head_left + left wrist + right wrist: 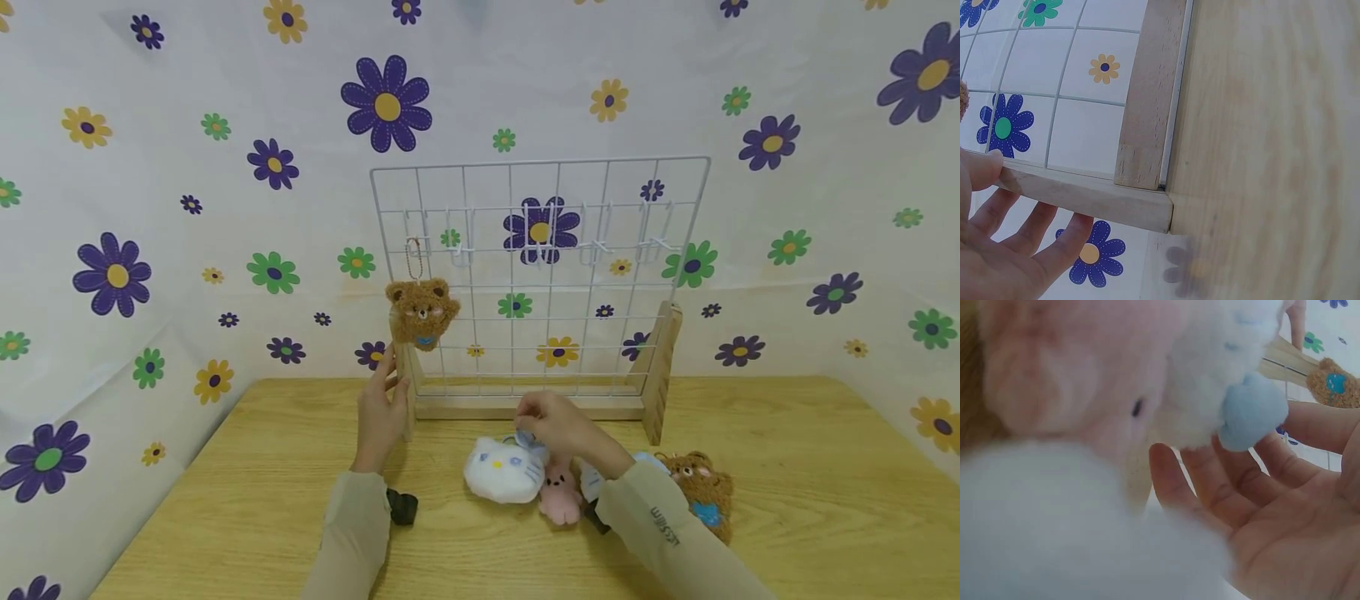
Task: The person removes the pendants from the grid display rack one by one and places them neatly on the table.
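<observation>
My left hand (382,412) grips the left wooden leg (1085,197) of a wire display rack, thumb on one side and fingers on the other. My right hand (558,421) reaches down to a white cat plush (498,475) lying on the table. At its light-blue bow (1254,412), the thumb and fingers pinch the plush near its top edge. Beside the cat lies a pink plush (560,496), partly below the right hand. A brown bear plush (423,315) hangs by a bead chain at the rack's left end, above the left hand.
Several white hooks (540,254) line the upper part of the white wire grid. Right of the pink plush, a second brown bear (701,483) and a white and blue plush (592,479) lie partly behind the right sleeve. A flower-printed sheet (315,208) stands behind the wooden table (247,483).
</observation>
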`<state>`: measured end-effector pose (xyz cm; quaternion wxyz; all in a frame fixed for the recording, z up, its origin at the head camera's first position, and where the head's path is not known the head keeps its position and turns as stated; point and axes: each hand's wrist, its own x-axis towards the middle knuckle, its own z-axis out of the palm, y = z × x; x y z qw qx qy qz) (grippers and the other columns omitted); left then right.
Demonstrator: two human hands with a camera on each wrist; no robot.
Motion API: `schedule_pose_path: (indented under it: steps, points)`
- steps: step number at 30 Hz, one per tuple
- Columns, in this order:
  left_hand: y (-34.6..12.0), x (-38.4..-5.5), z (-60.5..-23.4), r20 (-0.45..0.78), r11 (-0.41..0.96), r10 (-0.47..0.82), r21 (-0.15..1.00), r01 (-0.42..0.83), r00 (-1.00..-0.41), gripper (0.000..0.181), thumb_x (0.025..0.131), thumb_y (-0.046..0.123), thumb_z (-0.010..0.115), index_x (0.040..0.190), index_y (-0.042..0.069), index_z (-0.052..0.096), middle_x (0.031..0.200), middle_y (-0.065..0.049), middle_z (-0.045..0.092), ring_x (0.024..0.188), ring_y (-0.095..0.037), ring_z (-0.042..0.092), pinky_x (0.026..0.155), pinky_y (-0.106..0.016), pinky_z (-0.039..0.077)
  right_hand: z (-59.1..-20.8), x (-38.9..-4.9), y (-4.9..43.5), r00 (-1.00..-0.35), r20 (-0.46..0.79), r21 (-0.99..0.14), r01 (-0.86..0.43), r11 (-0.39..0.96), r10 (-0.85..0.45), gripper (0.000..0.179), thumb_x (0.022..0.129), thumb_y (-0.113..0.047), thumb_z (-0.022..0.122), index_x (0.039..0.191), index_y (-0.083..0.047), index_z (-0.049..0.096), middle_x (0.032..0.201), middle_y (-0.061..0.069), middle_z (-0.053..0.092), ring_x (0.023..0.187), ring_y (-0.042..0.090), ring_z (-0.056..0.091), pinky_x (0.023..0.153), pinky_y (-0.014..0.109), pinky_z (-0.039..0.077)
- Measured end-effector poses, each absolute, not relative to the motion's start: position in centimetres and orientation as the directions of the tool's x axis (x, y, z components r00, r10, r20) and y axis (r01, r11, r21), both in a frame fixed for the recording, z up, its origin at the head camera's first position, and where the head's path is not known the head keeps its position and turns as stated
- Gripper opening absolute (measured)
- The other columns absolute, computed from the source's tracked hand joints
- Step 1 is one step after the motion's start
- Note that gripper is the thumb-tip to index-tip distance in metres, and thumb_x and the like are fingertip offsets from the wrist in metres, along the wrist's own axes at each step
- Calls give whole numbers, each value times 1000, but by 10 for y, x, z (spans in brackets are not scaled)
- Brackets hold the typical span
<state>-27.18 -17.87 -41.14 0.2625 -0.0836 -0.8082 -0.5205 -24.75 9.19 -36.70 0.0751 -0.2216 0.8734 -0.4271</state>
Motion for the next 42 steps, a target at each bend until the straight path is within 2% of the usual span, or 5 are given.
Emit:
schedule_pose_path:
  steps: [5, 13, 27, 34, 42]
  points:
    - [-178, -271, -411, 503, 440, -135, 802, 403, -854, 60, 102, -6, 54, 158, 5, 35, 140, -29, 54, 115, -49, 61, 86, -56, 58, -359, -250, 94, -898, 102, -795, -332, 507, -428, 12, 100, -2, 58, 101, 8, 65, 91, 15, 67, 75, 21, 64, 66, 30, 55]
    - [-179, -271, -411, 521, 455, -127, 787, 417, -844, 59, 102, -6, 55, 157, 4, 36, 138, -30, 54, 114, -49, 62, 85, -57, 58, -341, -256, 93, -921, 135, -831, -306, 465, -366, 23, 102, -5, 57, 117, 12, 64, 101, 21, 69, 83, 36, 68, 74, 46, 61]
    - [-179, -269, -409, 504, 441, -134, 801, 404, -853, 59, 102, -5, 54, 157, 2, 35, 140, -30, 53, 115, -49, 61, 87, -57, 57, -310, -258, 83, -931, 229, -867, -327, 375, -283, 23, 101, -5, 58, 119, 10, 63, 104, 20, 68, 86, 35, 69, 78, 40, 61]
    - [-179, -271, -409, 523, 448, -125, 788, 422, -843, 59, 102, -5, 54, 157, 2, 35, 138, -31, 54, 114, -50, 62, 86, -57, 57, -297, -258, 76, -927, 291, -882, -356, 309, -237, 22, 101, -4, 59, 117, 10, 64, 107, 22, 69, 87, 37, 69, 82, 47, 61]
    - [-178, -271, -409, 505, 449, -138, 799, 400, -852, 58, 102, -6, 55, 156, 0, 35, 141, -31, 52, 114, -49, 62, 90, -55, 56, -286, -257, 68, -932, 296, -894, -347, 283, -207, 21, 101, -4, 61, 118, 8, 66, 108, 20, 69, 85, 32, 69, 78, 37, 61]
